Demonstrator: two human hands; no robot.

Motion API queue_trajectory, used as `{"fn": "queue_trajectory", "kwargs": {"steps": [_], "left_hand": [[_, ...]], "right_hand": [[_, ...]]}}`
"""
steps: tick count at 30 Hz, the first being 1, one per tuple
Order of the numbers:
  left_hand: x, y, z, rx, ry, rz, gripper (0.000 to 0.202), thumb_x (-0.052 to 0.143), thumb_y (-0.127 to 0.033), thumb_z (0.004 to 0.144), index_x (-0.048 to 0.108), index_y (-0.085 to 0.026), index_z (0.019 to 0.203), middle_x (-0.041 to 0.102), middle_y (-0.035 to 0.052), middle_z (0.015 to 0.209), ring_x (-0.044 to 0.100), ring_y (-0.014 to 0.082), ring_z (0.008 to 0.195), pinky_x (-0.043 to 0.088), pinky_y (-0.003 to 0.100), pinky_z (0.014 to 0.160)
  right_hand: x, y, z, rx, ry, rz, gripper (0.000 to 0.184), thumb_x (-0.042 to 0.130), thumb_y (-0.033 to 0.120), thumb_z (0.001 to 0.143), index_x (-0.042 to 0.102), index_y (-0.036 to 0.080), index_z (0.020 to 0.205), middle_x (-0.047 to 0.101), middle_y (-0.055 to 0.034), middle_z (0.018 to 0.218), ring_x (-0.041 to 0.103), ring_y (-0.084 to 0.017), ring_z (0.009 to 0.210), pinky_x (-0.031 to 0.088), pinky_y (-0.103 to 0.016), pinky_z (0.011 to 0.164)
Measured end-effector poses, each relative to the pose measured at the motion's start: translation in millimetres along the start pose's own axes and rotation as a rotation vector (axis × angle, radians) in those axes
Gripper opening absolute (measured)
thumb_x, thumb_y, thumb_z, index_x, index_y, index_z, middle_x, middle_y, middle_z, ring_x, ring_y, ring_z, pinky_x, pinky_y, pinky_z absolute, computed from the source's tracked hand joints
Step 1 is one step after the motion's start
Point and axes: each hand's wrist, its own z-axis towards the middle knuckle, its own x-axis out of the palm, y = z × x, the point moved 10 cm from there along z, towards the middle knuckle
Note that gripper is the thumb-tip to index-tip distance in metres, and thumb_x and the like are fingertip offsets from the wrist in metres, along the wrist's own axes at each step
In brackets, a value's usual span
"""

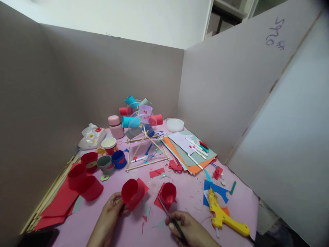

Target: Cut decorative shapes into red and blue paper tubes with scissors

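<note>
My left hand [111,210] pinches a red paper cup [133,192], tilted with its opening facing me. A red paper piece [145,187] sticks out beyond the cup's far end. In my right hand [187,225] is a pair of scissors [180,234] with dark handles, fingers wrapped round them. Its blades point up and left, beside a second red cup [169,192] that stands on a red paper square [157,201]. Whether the blades touch that paper I cannot tell. Small paper scraps [145,218] lie between my hands.
A yellow glue gun [226,219] lies at right on blue paper [221,190]. Behind stands a stick frame [147,168] bearing a wheel with coloured tubes. Several cups [105,165] and red sheets [59,207] are at left; markers [196,151] rest on coloured paper [210,159]. Grey partitions [108,68] enclose the table.
</note>
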Motion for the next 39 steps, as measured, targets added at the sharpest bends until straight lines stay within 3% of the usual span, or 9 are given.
{"fn": "queue_trajectory", "kwargs": {"steps": [4,7,12,14,17,21,27,34,39], "left_hand": [[-9.3,-3.1,12.4,0.062,-0.035,0.097,0.022,0.06,-0.04,0.068,0.049,-0.023,0.077,0.054,-0.0061,0.052,0.053,0.0163,0.048,0.044,0.029,0.052],[-21.4,-12.1,12.2,0.139,-0.11,0.22,0.028,0.061,-0.042,0.065,0.052,-0.022,0.082,0.061,0.0017,0.071,0.06,0.0243,0.068,0.047,0.038,0.066],[-27.6,-31.3,-25.8,0.282,-0.269,0.367,0.042,0.055,-0.051,0.07,0.05,-0.023,0.101,0.051,0.0077,0.105,0.051,0.029,0.091,0.037,0.045,0.089],[-11.9,-27.1,-42.6,0.278,-0.205,0.367,0.038,0.052,-0.052,0.075,0.051,-0.023,0.1,0.055,0.0064,0.099,0.054,0.0265,0.084,0.042,0.041,0.083],[26.4,-11.8,-60.5,0.218,0.029,0.329,0.035,0.05,-0.052,0.077,0.057,-0.021,0.092,0.064,0.0032,0.077,0.059,0.0224,0.067,0.049,0.034,0.065],[52.0,-9.3,-71.5,0.2,0.17,0.331,0.025,0.061,-0.044,0.073,0.063,-0.019,0.078,0.067,0.0022,0.071,0.059,0.0203,0.065,0.047,0.03,0.063],[42.6,-26.1,-74.5,0.19,0.13,0.401,0.025,0.054,-0.04,0.08,0.058,-0.02,0.065,0.057,-0.0021,0.062,0.051,0.0181,0.062,0.04,0.027,0.059],[64.0,-17.5,-87.6,0.208,0.266,0.44,0.02,0.059,-0.037,0.076,0.065,-0.019,0.069,0.068,0.0014,0.068,0.059,0.0204,0.066,0.044,0.027,0.064],[43.6,-18.0,-81.1,0.213,0.158,0.504,0.029,0.047,-0.041,0.081,0.054,-0.021,0.062,0.058,-0.0009,0.06,0.054,0.0188,0.06,0.041,0.027,0.057]], "right_hand": [[7.9,3.2,-1.9,-0.011,0.023,-0.078,0.033,0.063,0.037,0.06,0.053,0.018,0.084,0.038,0.0138,0.044,0.031,-0.005,0.033,0.022,-0.017,0.034],[14.0,9.4,-8.0,-0.052,0.015,-0.163,0.028,0.06,0.026,0.057,0.058,0.017,0.084,0.044,0.0098,0.053,0.038,-0.006,0.042,0.031,-0.018,0.043],[4.8,27.5,-28.6,-0.199,-0.132,-0.408,0.044,0.062,0.01,0.053,0.066,0.02,0.096,0.057,0.0024,0.075,0.051,-0.015,0.071,0.04,-0.025,0.067],[3.0,33.8,-35.6,-0.288,-0.193,-0.665,0.052,0.063,0.01,0.054,0.065,0.021,0.106,0.062,-0.0025,0.087,0.056,-0.021,0.081,0.042,-0.028,0.075],[8.2,38.8,-42.3,-0.414,-0.277,-1.072,0.058,0.061,0.012,0.061,0.059,0.025,0.118,0.064,-0.0074,0.104,0.059,-0.026,0.095,0.045,-0.032,0.08],[14.1,42.5,-49.8,-0.509,-0.361,-1.265,0.059,0.059,0.007,0.061,0.057,0.026,0.117,0.064,-0.006,0.103,0.06,-0.025,0.096,0.048,-0.031,0.078],[15.5,47.0,-63.3,-0.595,-0.418,-1.34,0.057,0.061,0.006,0.063,0.054,0.027,0.116,0.064,-0.0039,0.101,0.061,-0.023,0.091,0.05,-0.029,0.072],[20.7,50.4,-72.3,-0.685,-0.467,-1.412,0.065,0.06,0.0,0.057,0.053,0.026,0.116,0.063,-0.0049,0.1,0.06,-0.024,0.089,0.05,-0.029,0.071],[7.4,49.2,-79.0,-0.706,-0.482,-1.275,0.055,0.059,0.004,0.064,0.056,0.026,0.115,0.064,-0.0045,0.099,0.061,-0.024,0.09,0.05,-0.029,0.071]]}}
